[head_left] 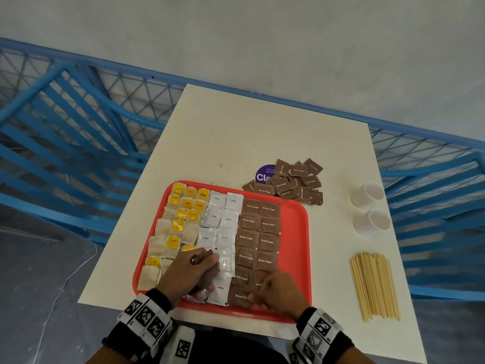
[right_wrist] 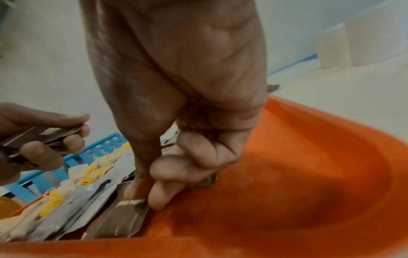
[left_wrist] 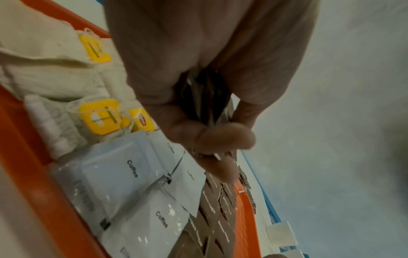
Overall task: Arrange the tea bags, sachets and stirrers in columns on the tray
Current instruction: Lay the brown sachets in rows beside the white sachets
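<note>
A: What could go wrong here, working left to right across the red tray [head_left: 299, 232]?

B: The tea bags [head_left: 170, 232] at nine o'clock lie loose and overlapping. The left hand [head_left: 190, 271] hovers right beside them, over the white coffee sachets [head_left: 217, 227], so a stray knuckle could drag either column crooked.

A: What's that hand doing?

B: Its fingers are curled round a small stack of brown sugar sachets [left_wrist: 205, 104], thumb pressed on top. Loosen that and the stack could fan out over the coffee column.

A: And the right hand [head_left: 278, 292]?

B: It sits at six o'clock on the tray, thumb and fingertips [right_wrist: 159, 197] pinching the nearest sachet [right_wrist: 123, 221] of the brown sugar column [head_left: 258, 232], directly under the hand. Sliding it may nudge the neighbours above, at twelve o'clock.

A: What's left?

B: The loose brown sachets [head_left: 291, 182] at one o'clock off the tray, and the stirrers [head_left: 374, 285] at three o'clock, well apart. The remaining bare strip looks narrow for them, I'd judge.
</note>
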`<state>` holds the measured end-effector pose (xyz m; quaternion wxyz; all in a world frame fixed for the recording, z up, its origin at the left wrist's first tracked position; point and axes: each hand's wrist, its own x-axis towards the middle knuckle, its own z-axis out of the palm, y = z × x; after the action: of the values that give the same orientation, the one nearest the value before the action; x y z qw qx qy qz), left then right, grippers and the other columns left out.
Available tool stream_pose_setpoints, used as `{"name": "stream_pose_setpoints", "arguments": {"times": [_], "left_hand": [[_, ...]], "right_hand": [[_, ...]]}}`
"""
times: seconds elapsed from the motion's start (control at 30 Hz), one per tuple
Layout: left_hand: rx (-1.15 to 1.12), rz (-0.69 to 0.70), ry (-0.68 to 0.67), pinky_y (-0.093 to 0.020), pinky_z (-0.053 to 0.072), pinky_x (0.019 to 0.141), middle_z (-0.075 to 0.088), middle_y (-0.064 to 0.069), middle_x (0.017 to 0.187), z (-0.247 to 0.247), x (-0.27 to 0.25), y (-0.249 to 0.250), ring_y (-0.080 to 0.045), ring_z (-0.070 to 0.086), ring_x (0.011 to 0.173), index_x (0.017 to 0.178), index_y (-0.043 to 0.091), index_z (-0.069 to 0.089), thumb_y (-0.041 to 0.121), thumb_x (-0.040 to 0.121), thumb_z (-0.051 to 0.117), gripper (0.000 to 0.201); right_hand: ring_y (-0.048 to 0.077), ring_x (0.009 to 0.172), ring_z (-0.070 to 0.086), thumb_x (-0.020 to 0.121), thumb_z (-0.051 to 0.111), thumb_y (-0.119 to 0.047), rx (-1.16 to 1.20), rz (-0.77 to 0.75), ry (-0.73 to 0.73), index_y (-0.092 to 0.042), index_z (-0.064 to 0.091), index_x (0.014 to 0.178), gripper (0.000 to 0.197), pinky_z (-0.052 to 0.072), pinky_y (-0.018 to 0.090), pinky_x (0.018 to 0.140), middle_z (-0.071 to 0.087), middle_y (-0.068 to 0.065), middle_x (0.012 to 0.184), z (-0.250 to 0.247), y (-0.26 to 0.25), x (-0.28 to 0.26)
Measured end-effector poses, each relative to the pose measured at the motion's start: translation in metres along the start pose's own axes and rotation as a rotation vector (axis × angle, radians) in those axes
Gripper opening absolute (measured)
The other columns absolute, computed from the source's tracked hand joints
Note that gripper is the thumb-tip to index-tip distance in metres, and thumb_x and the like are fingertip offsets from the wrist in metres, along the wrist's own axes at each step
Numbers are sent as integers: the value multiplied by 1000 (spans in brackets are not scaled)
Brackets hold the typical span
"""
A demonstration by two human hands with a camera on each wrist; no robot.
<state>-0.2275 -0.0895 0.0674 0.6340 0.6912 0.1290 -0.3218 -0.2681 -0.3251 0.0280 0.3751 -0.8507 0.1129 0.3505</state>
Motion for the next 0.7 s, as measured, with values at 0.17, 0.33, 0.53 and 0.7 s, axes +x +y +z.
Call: {"name": "stream_pose_setpoints", "arguments": {"times": [0.17,0.33,0.53,0.7], "left_hand": [[48,10,-27,-22,41,42,67,-6,67,-2,1,0,-31,67,61,88,2,65,27,97,62,26],[93,16,-88,-24,42,41,72,-15,79,-2,1,-3,-31,67,57,96,2,67,24,96,64,22],[118,25,-87,-25,44,41,73,-14,79,0,1,-4,-30,67,58,94,3,67,24,95,64,22],[106,40,-97,-27,45,45,72,-14,80,1,1,-3,-31,67,59,92,2,67,25,97,62,24]], "right_hand": [[3,45,55,89,59,-15,-235,-101,38,-10,62,57,33,51,28,57,56,-9,47,-2,3,1],[21,75,60,89,56,-21,-331,-104,166,-24,57,76,13,47,31,62,67,-1,86,-4,5,-5],[18,122,50,83,65,-27,-371,-219,217,-38,43,138,60,51,37,88,45,-10,137,3,24,-6],[12,119,51,81,72,-25,-296,-205,237,-36,50,133,58,49,30,91,45,-13,132,2,26,-6]]}}
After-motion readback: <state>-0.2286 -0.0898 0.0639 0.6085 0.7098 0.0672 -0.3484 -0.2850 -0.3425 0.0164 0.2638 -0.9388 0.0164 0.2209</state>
